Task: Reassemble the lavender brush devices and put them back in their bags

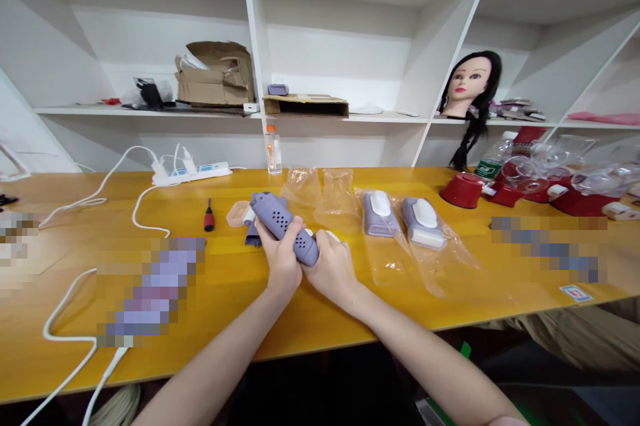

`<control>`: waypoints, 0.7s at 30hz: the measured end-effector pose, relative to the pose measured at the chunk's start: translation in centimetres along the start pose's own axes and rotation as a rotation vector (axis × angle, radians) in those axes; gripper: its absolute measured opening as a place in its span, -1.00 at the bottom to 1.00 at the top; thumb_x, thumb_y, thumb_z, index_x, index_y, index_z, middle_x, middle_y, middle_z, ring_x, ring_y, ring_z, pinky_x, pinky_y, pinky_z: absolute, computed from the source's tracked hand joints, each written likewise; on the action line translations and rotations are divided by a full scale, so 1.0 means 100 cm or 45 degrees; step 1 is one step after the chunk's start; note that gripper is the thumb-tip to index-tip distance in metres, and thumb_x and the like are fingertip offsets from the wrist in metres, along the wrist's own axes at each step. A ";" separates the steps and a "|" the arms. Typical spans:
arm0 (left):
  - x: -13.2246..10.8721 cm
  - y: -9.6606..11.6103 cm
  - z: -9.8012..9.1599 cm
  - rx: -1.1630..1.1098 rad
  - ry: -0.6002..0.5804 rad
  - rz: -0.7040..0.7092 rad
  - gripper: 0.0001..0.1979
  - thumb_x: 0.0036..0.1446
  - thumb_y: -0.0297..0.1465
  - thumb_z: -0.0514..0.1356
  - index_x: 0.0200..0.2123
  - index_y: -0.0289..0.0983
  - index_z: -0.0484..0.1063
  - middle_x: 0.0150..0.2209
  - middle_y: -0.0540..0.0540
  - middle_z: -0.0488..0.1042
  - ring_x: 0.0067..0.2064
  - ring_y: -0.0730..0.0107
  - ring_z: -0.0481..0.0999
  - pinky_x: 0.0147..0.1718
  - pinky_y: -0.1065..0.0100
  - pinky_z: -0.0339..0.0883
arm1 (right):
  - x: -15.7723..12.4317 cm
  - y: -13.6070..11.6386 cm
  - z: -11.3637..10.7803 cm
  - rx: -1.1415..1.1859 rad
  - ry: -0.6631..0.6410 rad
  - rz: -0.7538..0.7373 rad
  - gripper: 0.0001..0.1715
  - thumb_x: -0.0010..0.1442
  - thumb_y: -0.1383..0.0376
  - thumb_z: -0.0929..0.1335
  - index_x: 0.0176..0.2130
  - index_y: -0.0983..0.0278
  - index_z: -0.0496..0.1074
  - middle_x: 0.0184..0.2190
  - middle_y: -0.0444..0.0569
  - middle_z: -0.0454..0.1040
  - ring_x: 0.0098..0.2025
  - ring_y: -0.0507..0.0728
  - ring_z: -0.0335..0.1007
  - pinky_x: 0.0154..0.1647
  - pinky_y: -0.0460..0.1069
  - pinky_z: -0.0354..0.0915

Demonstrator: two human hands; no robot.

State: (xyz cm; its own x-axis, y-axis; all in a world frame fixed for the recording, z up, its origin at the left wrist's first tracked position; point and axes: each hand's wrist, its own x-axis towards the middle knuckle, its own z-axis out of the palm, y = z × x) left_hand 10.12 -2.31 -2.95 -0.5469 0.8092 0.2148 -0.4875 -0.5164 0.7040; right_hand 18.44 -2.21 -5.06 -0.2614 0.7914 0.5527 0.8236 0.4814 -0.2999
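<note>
The fingers of the left hand (280, 259) and right hand (333, 273) curl closed around a matte lavender plastic cylinder (273, 216) pierced with rows of round holes, above the glossy yellow tabletop (320, 319); left lies a red-handled screwdriver (209, 216); right, lavender-and-white devices (380, 213) sit in clear plastic bags (450, 273).

Bare forearms (430, 363) and hands (283, 259)
</note>
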 end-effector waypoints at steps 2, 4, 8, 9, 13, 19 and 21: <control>0.001 0.003 0.000 -0.057 0.046 -0.033 -0.51 -0.13 -0.40 0.31 -0.10 -0.08 0.22 -0.32 0.05 0.36 -0.43 0.54 0.39 -0.36 0.42 0.34 | 0.000 0.001 0.000 0.035 0.028 -0.059 -0.75 0.03 0.21 0.30 -0.25 0.26 0.30 -0.43 -0.03 0.47 -0.38 0.16 0.40 -0.42 -0.03 0.11; 0.003 0.006 0.001 -0.091 0.067 -0.082 -0.53 -0.13 -0.39 0.31 -0.12 -0.11 0.24 -0.38 0.08 0.35 -0.47 0.56 0.38 -0.39 0.42 0.33 | 0.000 0.002 0.001 0.060 0.042 -0.119 -0.73 0.01 0.23 0.30 -0.23 0.25 0.31 -0.43 -0.05 0.48 -0.39 0.15 0.40 -0.42 -0.04 0.11; 0.007 0.008 0.000 -0.088 0.063 -0.152 -0.61 -0.12 -0.36 0.29 -0.19 -0.17 0.25 -0.45 0.08 0.33 -0.49 0.53 0.39 -0.39 0.40 0.33 | 0.000 0.001 0.003 0.049 0.042 -0.191 -0.70 0.02 0.26 0.30 -0.18 0.25 0.31 -0.38 -0.03 0.50 -0.35 0.14 0.41 -0.37 -0.04 0.14; 0.007 0.008 0.000 -0.091 0.064 -0.137 -0.62 -0.12 -0.37 0.29 -0.20 -0.17 0.25 -0.44 0.08 0.33 -0.49 0.54 0.39 -0.39 0.40 0.33 | 0.000 0.001 0.003 0.043 0.048 -0.183 -0.69 0.03 0.25 0.30 -0.17 0.26 0.30 -0.37 -0.03 0.50 -0.35 0.14 0.41 -0.36 -0.03 0.14; 0.007 0.004 0.001 -0.090 0.037 -0.061 -0.57 -0.16 -0.37 0.32 -0.20 -0.13 0.24 -0.35 0.05 0.35 -0.43 0.50 0.41 -0.38 0.38 0.33 | 0.002 0.002 0.004 0.015 0.074 -0.102 -0.65 0.03 0.20 0.31 -0.16 0.26 0.28 -0.40 -0.02 0.50 -0.37 0.16 0.42 -0.36 -0.03 0.13; 0.008 0.005 0.002 -0.110 0.052 -0.108 -0.53 -0.12 -0.29 0.30 -0.12 -0.11 0.21 -0.25 -0.01 0.36 -0.36 0.45 0.44 -0.31 0.32 0.36 | 0.003 0.006 0.000 0.001 0.076 -0.113 -0.77 0.01 0.26 0.32 -0.26 0.25 0.29 -0.40 -0.04 0.46 -0.32 0.16 0.39 -0.34 -0.01 0.13; 0.009 0.006 0.002 -0.131 0.060 -0.117 -0.53 -0.11 -0.29 0.29 -0.11 -0.09 0.20 -0.23 0.00 0.35 -0.36 0.48 0.44 -0.29 0.33 0.36 | 0.004 0.005 -0.003 -0.014 0.079 -0.108 -0.75 0.02 0.23 0.32 -0.25 0.25 0.29 -0.30 0.00 0.43 -0.27 0.18 0.37 -0.33 0.00 0.15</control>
State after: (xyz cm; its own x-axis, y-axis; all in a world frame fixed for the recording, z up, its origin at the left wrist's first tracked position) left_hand 9.48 -1.80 -2.23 -0.5269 0.8416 0.1185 -0.6030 -0.4685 0.6457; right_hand 18.86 -1.76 -4.76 -0.2994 0.7228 0.6228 0.8054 0.5415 -0.2412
